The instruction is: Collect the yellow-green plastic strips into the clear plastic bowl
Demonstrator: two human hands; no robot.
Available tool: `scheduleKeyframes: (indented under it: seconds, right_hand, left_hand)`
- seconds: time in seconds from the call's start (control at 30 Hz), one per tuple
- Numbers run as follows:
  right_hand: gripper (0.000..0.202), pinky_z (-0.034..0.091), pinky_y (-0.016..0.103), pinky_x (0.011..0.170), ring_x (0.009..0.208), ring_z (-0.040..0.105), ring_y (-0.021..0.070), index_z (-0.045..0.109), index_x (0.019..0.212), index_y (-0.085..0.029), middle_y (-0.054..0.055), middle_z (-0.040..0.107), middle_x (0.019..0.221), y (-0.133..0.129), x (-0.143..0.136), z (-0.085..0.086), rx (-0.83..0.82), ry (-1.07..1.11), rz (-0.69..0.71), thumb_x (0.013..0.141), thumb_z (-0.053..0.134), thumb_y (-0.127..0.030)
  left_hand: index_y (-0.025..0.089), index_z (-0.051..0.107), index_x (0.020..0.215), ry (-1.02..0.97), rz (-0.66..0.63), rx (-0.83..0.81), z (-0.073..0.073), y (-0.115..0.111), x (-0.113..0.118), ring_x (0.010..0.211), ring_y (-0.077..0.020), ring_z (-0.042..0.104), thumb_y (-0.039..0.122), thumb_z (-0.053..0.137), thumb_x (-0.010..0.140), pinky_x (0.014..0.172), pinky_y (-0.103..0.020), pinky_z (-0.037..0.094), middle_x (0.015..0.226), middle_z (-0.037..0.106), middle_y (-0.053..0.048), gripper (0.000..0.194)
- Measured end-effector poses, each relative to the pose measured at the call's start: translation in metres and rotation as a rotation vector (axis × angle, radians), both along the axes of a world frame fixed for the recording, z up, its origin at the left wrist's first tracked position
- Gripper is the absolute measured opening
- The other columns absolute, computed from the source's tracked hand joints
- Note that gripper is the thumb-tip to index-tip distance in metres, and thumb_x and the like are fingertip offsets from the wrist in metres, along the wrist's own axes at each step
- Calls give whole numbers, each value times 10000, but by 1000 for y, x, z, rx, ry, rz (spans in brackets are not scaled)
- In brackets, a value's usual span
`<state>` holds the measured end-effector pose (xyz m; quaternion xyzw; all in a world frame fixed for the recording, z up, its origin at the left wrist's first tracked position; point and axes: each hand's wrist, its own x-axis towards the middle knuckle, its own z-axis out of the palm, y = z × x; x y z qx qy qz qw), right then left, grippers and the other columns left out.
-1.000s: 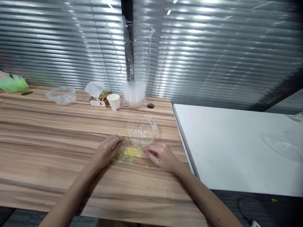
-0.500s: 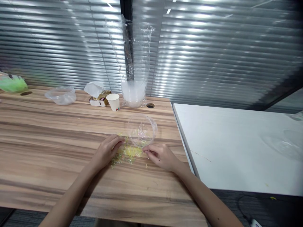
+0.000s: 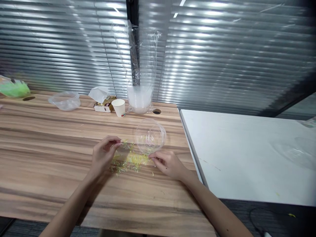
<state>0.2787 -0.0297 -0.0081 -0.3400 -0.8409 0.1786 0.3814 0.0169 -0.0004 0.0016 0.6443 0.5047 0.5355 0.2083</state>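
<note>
Yellow-green shiny shreds [image 3: 130, 159] lie in a loose patch on the wooden table between my two hands. My left hand [image 3: 105, 153] is at the patch's upper left, thumb and forefinger pinched together; what is between them is too small to name. At the patch's right end, my right hand [image 3: 168, 163] has its fingertips pressed together on the yellow shreds. A clear round plastic bowl [image 3: 150, 136] stands just behind the shreds, close to my right fingertips.
Along the back are a green bag [image 3: 14, 89], a clear container [image 3: 66, 101], a tissue pack [image 3: 103, 104], a paper cup [image 3: 118, 108] and bagged stacked bowls [image 3: 140, 98]. A white table [image 3: 242, 151] adjoins on the right.
My left hand has moved left and slightly up, off the shreds' near end, uncovering more of them. The bowl appears slightly farther right. My right hand stays almost in place.
</note>
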Motion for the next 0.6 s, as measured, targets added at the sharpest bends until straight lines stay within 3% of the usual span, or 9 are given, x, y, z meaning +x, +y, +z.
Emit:
scheduleKeyframes:
  seconds: [0.13,0.33,0.6]
  right_hand:
    - [216,486,237,616,659,661,146,674,933,-161,42,728,819,-1,0,0,-10,2,0,879,470,-115]
    - [234,496,239,613,676,675,151,677,941,-166,44,734,852,-1,0,-2,-12,2,-16,867,463,-108]
    - [242,482,225,581,596,651,132,686,919,-167,33,735,809,-2,-1,-2,-2,13,3,858,462,-99]
  left_hand:
    - [192,659,834,-106,-6,-63,2,1,0,753,-184,648,401,703,737,703,-293,546,801,684,-36,234]
    - [182,680,973,-132,-135,-117,7,-4,0,818,-208,675,439,706,771,730,-316,562,890,715,-76,328]
    - [194,677,804,-139,-97,-88,3,-2,-3,747,-190,660,471,708,756,650,-278,547,814,704,-53,283]
